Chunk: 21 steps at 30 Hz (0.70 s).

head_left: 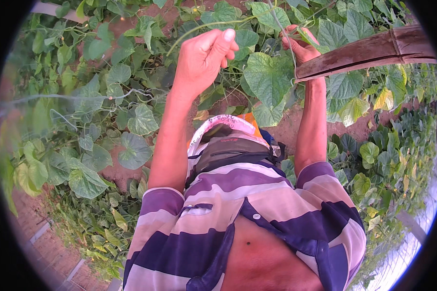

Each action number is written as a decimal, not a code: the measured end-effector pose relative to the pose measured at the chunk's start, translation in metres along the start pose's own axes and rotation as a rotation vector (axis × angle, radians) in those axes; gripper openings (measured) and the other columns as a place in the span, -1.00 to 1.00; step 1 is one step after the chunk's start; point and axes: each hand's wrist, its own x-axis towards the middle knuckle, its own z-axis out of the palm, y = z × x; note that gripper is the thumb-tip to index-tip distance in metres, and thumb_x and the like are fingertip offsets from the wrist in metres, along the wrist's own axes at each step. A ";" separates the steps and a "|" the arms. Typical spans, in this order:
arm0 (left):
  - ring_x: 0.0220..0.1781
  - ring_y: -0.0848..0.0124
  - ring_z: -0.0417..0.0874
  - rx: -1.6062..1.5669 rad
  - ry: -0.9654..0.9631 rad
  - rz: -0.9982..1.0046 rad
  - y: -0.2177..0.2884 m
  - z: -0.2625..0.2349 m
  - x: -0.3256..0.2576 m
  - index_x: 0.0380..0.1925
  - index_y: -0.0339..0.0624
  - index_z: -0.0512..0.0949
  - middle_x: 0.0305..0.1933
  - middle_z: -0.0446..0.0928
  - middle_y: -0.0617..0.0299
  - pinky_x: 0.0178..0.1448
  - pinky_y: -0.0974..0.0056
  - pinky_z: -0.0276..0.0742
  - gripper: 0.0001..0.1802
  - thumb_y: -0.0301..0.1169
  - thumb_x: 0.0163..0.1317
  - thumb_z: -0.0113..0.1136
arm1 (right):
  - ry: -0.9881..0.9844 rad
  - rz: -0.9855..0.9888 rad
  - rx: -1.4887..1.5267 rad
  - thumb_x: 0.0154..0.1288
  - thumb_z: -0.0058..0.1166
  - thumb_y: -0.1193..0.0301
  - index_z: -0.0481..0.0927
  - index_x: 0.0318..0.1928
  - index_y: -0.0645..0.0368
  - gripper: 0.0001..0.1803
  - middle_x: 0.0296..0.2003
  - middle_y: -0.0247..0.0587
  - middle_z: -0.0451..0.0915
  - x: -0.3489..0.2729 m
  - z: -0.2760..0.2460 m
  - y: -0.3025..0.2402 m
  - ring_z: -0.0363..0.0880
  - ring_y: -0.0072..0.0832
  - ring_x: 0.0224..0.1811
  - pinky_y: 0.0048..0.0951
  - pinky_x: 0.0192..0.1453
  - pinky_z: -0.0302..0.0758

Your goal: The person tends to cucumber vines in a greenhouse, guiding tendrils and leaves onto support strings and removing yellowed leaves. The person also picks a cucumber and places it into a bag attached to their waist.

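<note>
My left hand is raised among the cucumber-like vines, its fingers curled in and the thumb pressed on top. Whatever it may hold is hidden inside the fist. Just above it a thin pale-green stem arches from the left toward the middle. My right hand is at the upper right, finger and thumb closed at a thin grey string that runs downward. Green leaves partly cover this hand. A broad lobed leaf hangs between the two hands.
A brown bamboo pole juts in from the right, its end in front of my right wrist. A wire crosses the leaves at left. At my waist are a dark pouch and a white-and-orange sack. Reddish soil shows between plants.
</note>
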 end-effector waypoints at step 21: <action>-0.20 0.08 0.70 0.267 -0.459 -0.362 -0.165 -0.204 -0.295 -0.07 -0.27 0.64 -0.19 0.69 -0.04 -0.04 0.10 0.57 -0.74 -0.33 0.38 0.18 | 0.660 0.643 -0.384 0.53 0.12 0.42 0.62 -0.03 0.25 -0.83 -0.37 -0.32 0.64 -0.371 0.123 0.083 0.55 -0.64 -0.50 -0.61 -0.46 0.44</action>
